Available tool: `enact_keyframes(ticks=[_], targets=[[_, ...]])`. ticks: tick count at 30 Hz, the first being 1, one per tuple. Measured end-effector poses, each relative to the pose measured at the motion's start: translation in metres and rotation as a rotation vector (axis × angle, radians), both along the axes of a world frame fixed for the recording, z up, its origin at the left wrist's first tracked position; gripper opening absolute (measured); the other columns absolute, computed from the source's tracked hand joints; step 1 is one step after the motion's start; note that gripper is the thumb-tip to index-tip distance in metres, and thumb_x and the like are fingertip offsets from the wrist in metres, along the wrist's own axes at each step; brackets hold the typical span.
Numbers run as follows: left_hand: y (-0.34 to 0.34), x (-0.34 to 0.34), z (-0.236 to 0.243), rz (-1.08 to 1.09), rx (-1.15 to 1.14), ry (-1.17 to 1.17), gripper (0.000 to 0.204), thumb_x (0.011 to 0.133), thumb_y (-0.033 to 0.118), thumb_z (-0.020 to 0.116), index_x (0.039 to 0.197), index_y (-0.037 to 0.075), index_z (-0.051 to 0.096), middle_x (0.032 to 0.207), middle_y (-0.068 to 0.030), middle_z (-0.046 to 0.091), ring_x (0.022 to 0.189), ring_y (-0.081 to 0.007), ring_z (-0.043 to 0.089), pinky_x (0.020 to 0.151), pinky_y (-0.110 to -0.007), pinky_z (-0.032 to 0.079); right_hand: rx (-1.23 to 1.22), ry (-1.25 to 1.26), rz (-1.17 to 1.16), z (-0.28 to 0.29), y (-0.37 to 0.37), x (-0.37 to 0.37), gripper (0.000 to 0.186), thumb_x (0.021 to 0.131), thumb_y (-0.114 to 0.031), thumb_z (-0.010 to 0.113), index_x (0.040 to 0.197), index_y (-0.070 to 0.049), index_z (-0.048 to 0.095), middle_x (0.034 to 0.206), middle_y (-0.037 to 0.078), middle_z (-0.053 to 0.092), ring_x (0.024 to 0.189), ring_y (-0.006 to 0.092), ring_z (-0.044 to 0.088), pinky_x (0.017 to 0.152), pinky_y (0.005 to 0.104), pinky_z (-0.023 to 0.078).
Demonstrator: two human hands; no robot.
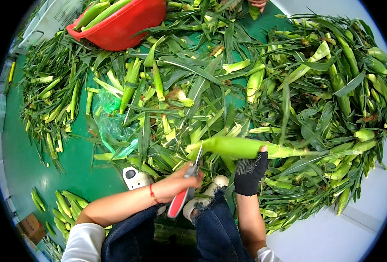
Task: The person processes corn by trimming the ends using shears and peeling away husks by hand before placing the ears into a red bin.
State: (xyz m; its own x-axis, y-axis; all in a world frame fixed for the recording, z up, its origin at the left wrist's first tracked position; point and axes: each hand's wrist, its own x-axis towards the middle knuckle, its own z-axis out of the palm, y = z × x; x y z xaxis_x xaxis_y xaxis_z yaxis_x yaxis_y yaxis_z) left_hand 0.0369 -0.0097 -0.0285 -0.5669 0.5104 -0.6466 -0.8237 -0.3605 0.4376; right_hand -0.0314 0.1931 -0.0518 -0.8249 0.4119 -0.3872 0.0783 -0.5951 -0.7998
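Observation:
My left hand, bare with a red string at the wrist, is closed round red-and-grey-handled pruning shears. Their narrow blade points up and crosses the left end of a green-husked ear of corn. My right hand, in a black fingerless glove with grip dots, grips that ear from below near its middle, thumb on top. The ear lies nearly level, its thin tapering end to the right. Whether the blade has cut into the husk I cannot tell.
Unhusked corn and leaves form a large heap at right. Loose husks cover the green floor ahead. A red tub holds corn at far left; green plastic lies nearer. Trimmed ears sit lower left. Another person's hand shows at top.

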Motion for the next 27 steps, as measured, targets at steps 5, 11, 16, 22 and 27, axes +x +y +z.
enact_keyframes(ticks=[5,11,16,22,27], targets=[[0.004,-0.015,-0.017,0.024,-0.037,0.018,0.063,0.079,0.005,0.053,0.137,0.005,0.029,0.114,-0.0069,0.051,0.109,-0.0205,0.051,0.091,-0.034,0.040,0.108,-0.032,0.004,0.000,-0.005,0.009,0.042,0.088,-0.028,0.059,0.122,-0.010,0.042,0.113,0.011,0.051,0.105,0.0250,0.051,0.092,0.0426,0.042],[-0.007,-0.014,-0.026,0.069,-0.018,-0.049,0.053,0.081,0.004,0.049,0.132,0.004,0.034,0.104,-0.0061,0.054,0.099,-0.0211,0.056,0.086,-0.036,0.044,0.024,-0.037,0.218,0.005,-0.013,0.015,0.054,0.090,-0.026,0.058,0.133,-0.010,0.030,0.122,0.011,0.045,0.110,0.0235,0.047,0.096,0.0379,0.039],[-0.018,-0.004,-0.028,-0.048,-0.124,0.030,0.039,0.079,0.009,0.056,0.117,0.004,0.045,0.082,-0.0045,0.056,0.068,-0.0170,0.060,0.062,-0.031,0.049,0.145,-0.060,0.084,0.008,-0.009,0.001,0.070,0.087,-0.032,0.063,0.141,-0.015,0.021,0.129,0.010,0.039,0.115,0.0239,0.043,0.098,0.0401,0.038],[-0.019,-0.031,-0.008,-0.118,-1.145,1.372,0.047,0.072,0.018,0.071,0.107,0.005,0.043,0.075,-0.0124,0.059,0.064,-0.0313,0.061,0.059,-0.037,0.050,0.096,-0.051,0.108,0.018,-0.006,0.001,0.057,0.087,-0.036,0.062,0.131,-0.015,0.034,0.118,0.008,0.046,0.108,0.0237,0.048,0.092,0.0414,0.042],[-0.012,-0.043,0.007,-0.595,-0.848,0.954,0.051,0.067,0.018,0.073,0.107,0.004,0.043,0.080,-0.0164,0.059,0.072,-0.0341,0.060,0.068,-0.037,0.049,0.096,-0.088,0.310,0.027,-0.019,0.002,0.063,0.087,-0.034,0.061,0.136,-0.006,0.031,0.123,0.012,0.047,0.109,0.0277,0.049,0.097,0.0395,0.040]])
